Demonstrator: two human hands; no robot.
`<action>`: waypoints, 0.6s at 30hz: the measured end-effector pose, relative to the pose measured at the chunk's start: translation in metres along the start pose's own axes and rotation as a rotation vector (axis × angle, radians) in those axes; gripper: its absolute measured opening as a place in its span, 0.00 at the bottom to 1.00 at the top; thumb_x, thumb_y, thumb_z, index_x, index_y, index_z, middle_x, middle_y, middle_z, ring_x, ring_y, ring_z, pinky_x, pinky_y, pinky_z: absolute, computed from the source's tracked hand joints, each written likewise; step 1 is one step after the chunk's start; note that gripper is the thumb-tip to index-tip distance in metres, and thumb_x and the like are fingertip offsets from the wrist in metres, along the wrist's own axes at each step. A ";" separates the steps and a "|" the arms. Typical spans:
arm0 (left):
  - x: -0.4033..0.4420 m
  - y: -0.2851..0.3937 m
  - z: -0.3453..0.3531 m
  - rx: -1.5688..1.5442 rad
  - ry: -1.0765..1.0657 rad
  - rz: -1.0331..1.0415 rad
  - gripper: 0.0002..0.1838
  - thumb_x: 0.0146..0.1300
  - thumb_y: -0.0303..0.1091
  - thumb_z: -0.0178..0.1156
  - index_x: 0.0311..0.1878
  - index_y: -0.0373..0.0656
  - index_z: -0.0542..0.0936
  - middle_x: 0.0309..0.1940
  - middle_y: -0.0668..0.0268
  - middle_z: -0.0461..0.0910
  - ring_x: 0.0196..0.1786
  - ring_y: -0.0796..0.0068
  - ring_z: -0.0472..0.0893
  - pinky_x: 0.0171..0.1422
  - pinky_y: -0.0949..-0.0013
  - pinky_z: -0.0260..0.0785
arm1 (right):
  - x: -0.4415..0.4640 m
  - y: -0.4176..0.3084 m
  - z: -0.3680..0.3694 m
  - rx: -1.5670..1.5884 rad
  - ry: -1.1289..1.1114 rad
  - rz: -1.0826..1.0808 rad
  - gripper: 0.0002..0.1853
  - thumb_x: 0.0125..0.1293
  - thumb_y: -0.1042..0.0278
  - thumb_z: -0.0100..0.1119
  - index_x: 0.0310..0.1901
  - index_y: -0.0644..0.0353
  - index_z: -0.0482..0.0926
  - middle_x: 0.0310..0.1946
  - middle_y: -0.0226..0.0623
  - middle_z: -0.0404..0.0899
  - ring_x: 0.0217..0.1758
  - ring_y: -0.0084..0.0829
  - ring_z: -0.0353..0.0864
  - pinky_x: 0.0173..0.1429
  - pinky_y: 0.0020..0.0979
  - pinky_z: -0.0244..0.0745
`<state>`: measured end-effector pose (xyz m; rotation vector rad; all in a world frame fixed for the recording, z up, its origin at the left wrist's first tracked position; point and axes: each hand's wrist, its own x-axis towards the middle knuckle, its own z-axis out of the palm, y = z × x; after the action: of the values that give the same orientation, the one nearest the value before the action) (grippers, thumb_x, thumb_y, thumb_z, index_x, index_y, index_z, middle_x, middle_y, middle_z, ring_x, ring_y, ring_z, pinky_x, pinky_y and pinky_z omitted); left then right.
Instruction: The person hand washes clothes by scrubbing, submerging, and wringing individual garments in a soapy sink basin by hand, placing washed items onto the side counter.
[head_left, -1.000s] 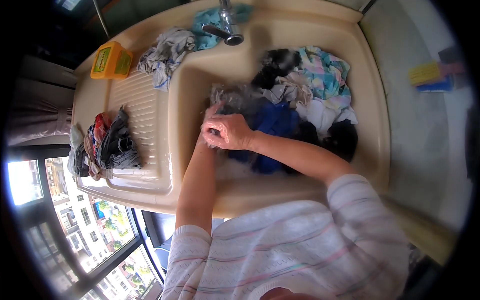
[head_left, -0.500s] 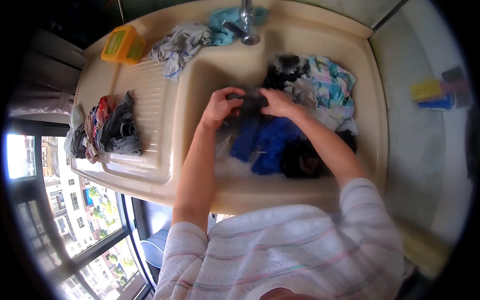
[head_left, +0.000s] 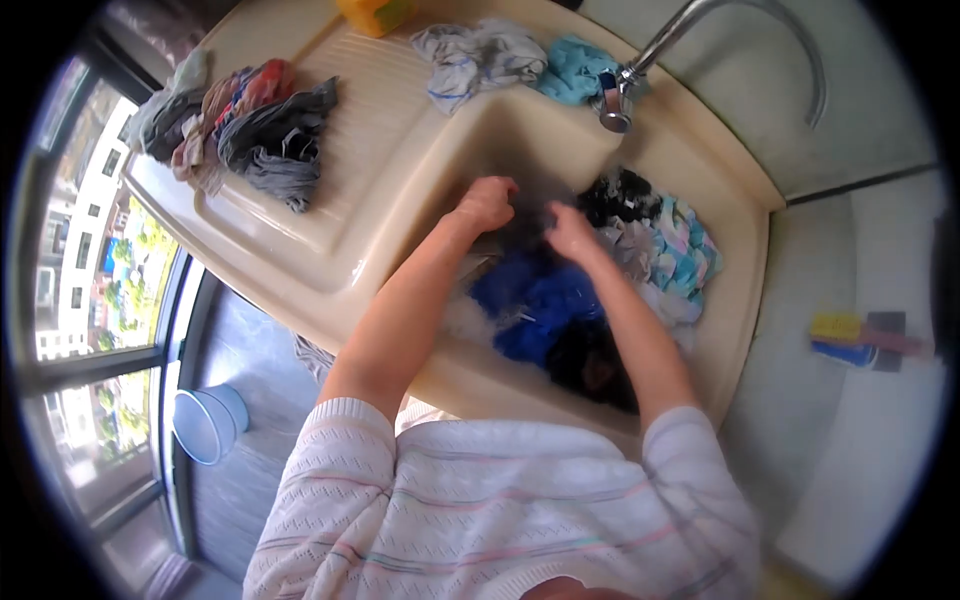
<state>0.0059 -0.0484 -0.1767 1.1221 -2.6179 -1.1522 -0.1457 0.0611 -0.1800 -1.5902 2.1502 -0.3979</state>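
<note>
Crumpled clothes lay on the ribbed drainboard; your left hand gripped a blurred dark cloth in the sink; blue cloth sat nearer you; your right hand gripped the dark cloth's other side.

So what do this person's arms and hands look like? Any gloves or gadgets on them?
No gloves show: the left hand and right hand are bare, as are both forearms, with no watch visible. Fingers are too blurred to rule out rings. The white knit sleeves end near the elbows in ribbed cuffs, with thin coloured stripes and a small openwork pattern.
</note>
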 end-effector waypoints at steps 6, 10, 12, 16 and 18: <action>0.001 0.006 0.012 -0.285 -0.064 0.153 0.26 0.46 0.31 0.62 0.53 0.46 0.73 0.42 0.61 0.78 0.44 0.67 0.77 0.51 0.68 0.68 | -0.037 -0.116 -0.199 0.770 0.244 -0.456 0.21 0.48 0.86 0.49 0.47 0.62 0.72 0.41 0.31 0.74 0.44 0.21 0.72 0.51 0.22 0.67; 0.010 0.013 0.017 -0.848 -0.146 0.093 0.23 0.53 0.30 0.60 0.54 0.44 0.71 0.37 0.68 0.78 0.39 0.80 0.74 0.46 0.74 0.67 | -0.049 -0.132 -0.246 0.850 0.374 -0.610 0.23 0.51 0.85 0.47 0.52 0.64 0.70 0.43 0.34 0.73 0.45 0.22 0.72 0.52 0.22 0.66; -0.008 0.026 -0.004 -0.908 -0.003 -0.030 0.24 0.52 0.29 0.59 0.55 0.43 0.70 0.36 0.66 0.78 0.38 0.80 0.75 0.46 0.73 0.68 | -0.048 -0.125 -0.229 0.725 0.432 -0.583 0.24 0.51 0.85 0.46 0.54 0.63 0.69 0.44 0.33 0.73 0.47 0.22 0.72 0.55 0.22 0.64; -0.002 0.010 -0.002 -0.419 0.271 -0.229 0.25 0.50 0.29 0.54 0.55 0.35 0.69 0.44 0.49 0.75 0.50 0.63 0.75 0.49 0.68 0.69 | -0.010 -0.056 -0.123 0.638 0.293 -0.313 0.24 0.51 0.84 0.48 0.52 0.60 0.71 0.46 0.33 0.75 0.48 0.25 0.73 0.55 0.25 0.66; 0.000 0.007 0.002 -0.552 0.203 -0.295 0.28 0.51 0.32 0.56 0.59 0.40 0.67 0.48 0.52 0.73 0.50 0.63 0.74 0.46 0.64 0.71 | 0.006 -0.012 -0.050 0.373 0.220 -0.058 0.25 0.49 0.81 0.52 0.52 0.53 0.70 0.43 0.46 0.77 0.46 0.39 0.77 0.51 0.30 0.69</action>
<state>0.0010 -0.0441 -0.1731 1.4173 -1.8485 -1.5814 -0.1626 0.0505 -0.1323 -1.4494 2.0325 -0.9715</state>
